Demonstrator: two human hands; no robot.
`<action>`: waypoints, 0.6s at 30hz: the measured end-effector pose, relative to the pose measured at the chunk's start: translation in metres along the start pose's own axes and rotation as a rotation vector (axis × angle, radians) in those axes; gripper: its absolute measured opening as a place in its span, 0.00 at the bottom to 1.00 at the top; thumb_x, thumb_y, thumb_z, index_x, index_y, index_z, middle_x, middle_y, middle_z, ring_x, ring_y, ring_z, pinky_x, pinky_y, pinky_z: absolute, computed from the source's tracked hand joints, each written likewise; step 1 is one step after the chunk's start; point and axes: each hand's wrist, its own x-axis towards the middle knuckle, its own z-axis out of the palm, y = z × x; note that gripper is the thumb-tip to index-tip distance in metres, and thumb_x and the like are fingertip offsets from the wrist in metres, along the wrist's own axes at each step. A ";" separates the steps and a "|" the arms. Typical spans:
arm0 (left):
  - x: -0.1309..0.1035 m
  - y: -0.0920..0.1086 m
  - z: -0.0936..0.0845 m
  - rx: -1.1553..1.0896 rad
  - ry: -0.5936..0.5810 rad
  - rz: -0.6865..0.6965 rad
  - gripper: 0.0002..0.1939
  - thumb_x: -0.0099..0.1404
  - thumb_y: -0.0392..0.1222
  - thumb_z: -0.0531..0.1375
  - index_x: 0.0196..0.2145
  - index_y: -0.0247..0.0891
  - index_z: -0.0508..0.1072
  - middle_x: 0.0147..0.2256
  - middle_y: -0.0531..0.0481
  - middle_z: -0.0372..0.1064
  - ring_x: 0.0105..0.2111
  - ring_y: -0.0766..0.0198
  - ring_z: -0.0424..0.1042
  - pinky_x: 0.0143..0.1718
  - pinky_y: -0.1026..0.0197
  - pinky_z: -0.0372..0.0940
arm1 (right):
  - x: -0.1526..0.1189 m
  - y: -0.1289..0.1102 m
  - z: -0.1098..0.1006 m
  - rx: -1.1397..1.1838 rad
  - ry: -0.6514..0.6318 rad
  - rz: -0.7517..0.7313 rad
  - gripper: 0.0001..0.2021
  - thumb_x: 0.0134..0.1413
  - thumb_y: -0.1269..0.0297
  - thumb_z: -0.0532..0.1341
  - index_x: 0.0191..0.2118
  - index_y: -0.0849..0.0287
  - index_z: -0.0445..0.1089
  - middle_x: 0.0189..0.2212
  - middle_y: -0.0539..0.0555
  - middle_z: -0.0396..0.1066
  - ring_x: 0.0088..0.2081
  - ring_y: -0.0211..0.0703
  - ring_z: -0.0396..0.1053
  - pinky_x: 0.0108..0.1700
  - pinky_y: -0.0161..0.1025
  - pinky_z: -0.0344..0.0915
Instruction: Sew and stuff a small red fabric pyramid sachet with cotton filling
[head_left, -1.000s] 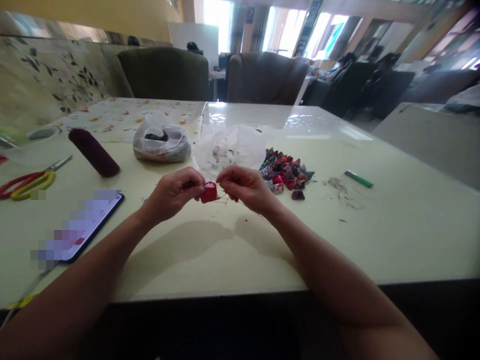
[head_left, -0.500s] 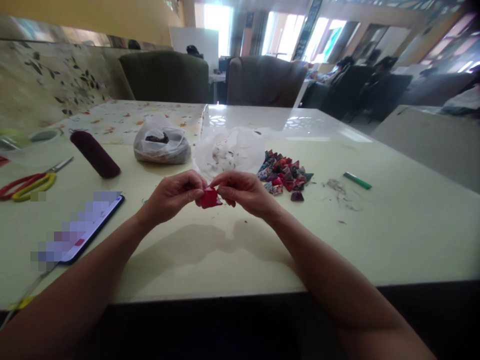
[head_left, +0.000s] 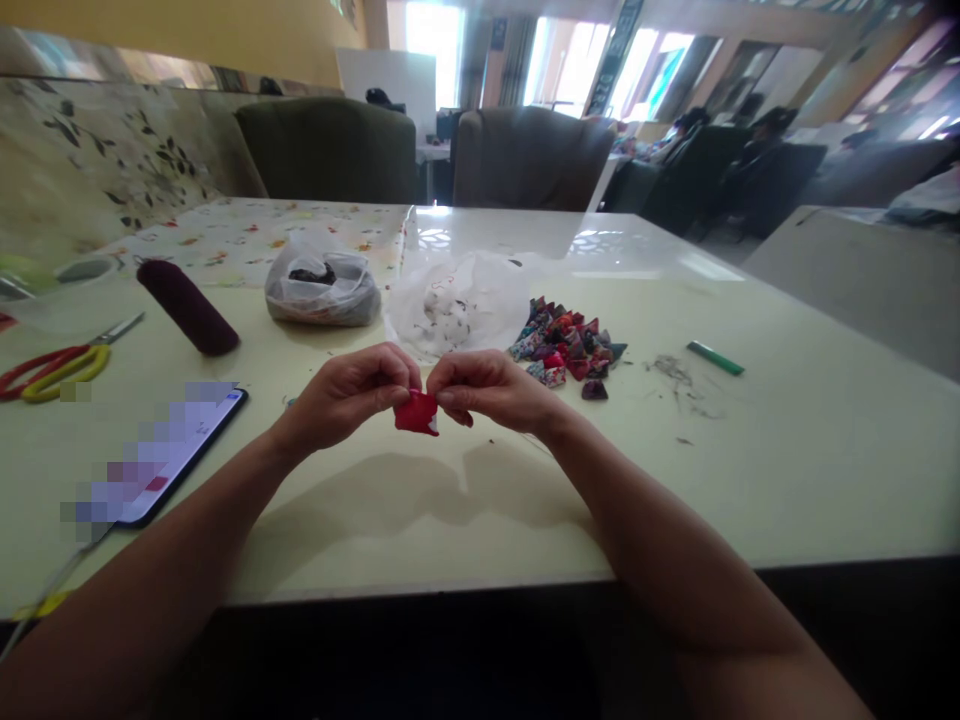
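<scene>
A small piece of red cloth (head_left: 415, 414) with a white patch at its right edge hangs between my hands, above the pale table (head_left: 450, 545). My left hand (head_left: 349, 392) is closed, pinching its top edge between thumb and fingers. From the other side, my right hand (head_left: 491, 390) pinches the cloth's upper right corner, the fingers curled in. Whether a needle or thread is in the fingers is too small to make out. Just beyond my right hand lies a pile of small folded patterned cloth pieces (head_left: 574, 345), with a dark one (head_left: 595, 389) at its near edge.
Behind my hands are a spread white plastic bag (head_left: 457, 300) and a filled plastic bag (head_left: 322, 290). To the left lie a dark cylindrical case (head_left: 187, 308), scissors (head_left: 67, 368) and a phone (head_left: 184, 450). A green strip-shaped object (head_left: 715, 358) and loose thread scraps (head_left: 679, 378) are on the right.
The red cloth has tilted and now hangs slightly lower, showing more of its face. My right hand has dropped a little, its fingers drawn closer together on the corner.
</scene>
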 end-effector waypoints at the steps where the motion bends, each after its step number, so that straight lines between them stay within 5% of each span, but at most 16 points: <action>1: 0.000 0.001 0.000 0.000 -0.019 0.006 0.06 0.66 0.39 0.64 0.31 0.37 0.73 0.35 0.46 0.71 0.33 0.64 0.72 0.33 0.63 0.69 | -0.001 -0.001 -0.002 0.026 -0.046 0.017 0.08 0.63 0.63 0.64 0.39 0.63 0.72 0.26 0.47 0.67 0.25 0.28 0.62 0.27 0.28 0.61; 9: 0.002 0.000 -0.003 0.033 -0.206 0.035 0.04 0.67 0.38 0.63 0.33 0.37 0.73 0.37 0.46 0.68 0.37 0.62 0.72 0.39 0.61 0.71 | -0.003 -0.001 -0.006 0.174 -0.270 0.121 0.09 0.63 0.63 0.64 0.38 0.62 0.65 0.27 0.47 0.67 0.25 0.29 0.63 0.27 0.29 0.62; 13: 0.002 0.002 -0.002 -0.014 -0.198 0.019 0.04 0.68 0.38 0.62 0.34 0.37 0.72 0.38 0.47 0.67 0.34 0.65 0.72 0.36 0.63 0.73 | -0.001 0.002 -0.002 0.128 -0.155 0.081 0.10 0.62 0.62 0.65 0.36 0.62 0.66 0.28 0.48 0.68 0.26 0.30 0.66 0.29 0.28 0.64; 18: 0.000 0.007 0.009 -0.098 -0.046 0.018 0.07 0.69 0.37 0.61 0.32 0.35 0.69 0.38 0.48 0.66 0.25 0.74 0.66 0.23 0.71 0.65 | 0.002 0.006 0.001 0.149 -0.014 -0.020 0.10 0.61 0.62 0.66 0.34 0.62 0.67 0.29 0.48 0.66 0.29 0.31 0.65 0.32 0.31 0.64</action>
